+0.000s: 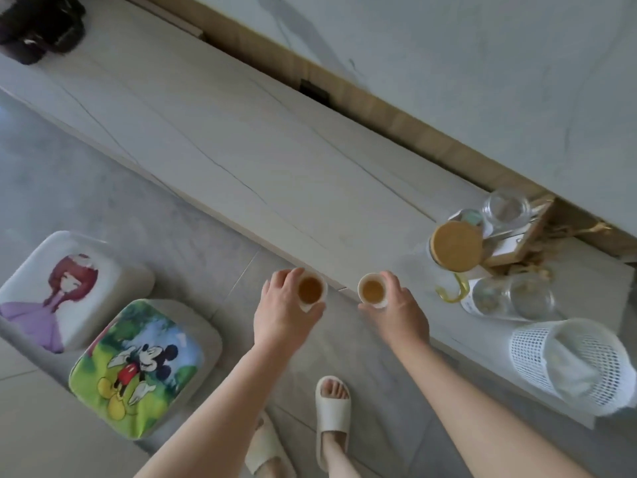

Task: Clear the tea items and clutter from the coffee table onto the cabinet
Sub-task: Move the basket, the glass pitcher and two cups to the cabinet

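1. Fingers (287, 281) of the left hand (282, 319) are curled round a small white cup of tea (310, 290), gripping it from the near side, upright and level.
2. Over on the other side, the right hand (396, 312) holds a second cup (373, 291) the same way, fingers wrapped round its rim and wall.
3. Both cups are full of amber tea and hang in the air at the near edge of the long pale cabinet (241, 160), the right one over the top, the left one just short of it.
4. Straight ahead of both hands lies bare cabinet top; a cork-lidded jar (456, 246), glasses (506, 205) and a white mesh basket (568, 363) crowd the right end.
5. My read: a short forward reach sets them down, and the right hand is nearer.
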Action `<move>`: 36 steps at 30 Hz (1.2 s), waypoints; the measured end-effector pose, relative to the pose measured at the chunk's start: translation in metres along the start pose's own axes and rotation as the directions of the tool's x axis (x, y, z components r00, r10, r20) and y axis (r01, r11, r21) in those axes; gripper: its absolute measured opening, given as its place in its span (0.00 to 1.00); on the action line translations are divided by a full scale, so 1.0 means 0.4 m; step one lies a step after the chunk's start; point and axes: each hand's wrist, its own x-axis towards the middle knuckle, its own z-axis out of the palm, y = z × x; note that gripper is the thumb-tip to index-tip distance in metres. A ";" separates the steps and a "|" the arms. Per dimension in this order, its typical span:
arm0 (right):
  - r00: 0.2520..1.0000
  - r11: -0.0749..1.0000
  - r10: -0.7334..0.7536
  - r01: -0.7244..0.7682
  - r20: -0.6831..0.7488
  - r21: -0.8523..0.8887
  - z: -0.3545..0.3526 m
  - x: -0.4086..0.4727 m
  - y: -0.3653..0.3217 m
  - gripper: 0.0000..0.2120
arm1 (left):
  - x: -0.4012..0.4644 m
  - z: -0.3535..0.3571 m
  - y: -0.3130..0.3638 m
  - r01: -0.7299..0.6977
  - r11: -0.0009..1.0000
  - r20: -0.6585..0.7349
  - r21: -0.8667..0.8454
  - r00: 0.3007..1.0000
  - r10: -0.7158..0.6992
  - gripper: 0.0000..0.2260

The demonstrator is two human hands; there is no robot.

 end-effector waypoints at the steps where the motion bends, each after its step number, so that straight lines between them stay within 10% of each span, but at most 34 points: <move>1: 1.000 1.000 0.024 -0.024 0.003 0.006 0.007 0.013 0.018 0.32 | 0.017 0.019 0.015 -0.018 1.000 0.011 0.019 1.000 0.018 0.28; 36: 0.996 0.991 0.084 -0.087 -0.038 -0.103 0.170 0.253 0.089 0.42 | 0.329 0.312 0.033 -0.187 0.956 0.263 0.225 0.957 0.126 0.33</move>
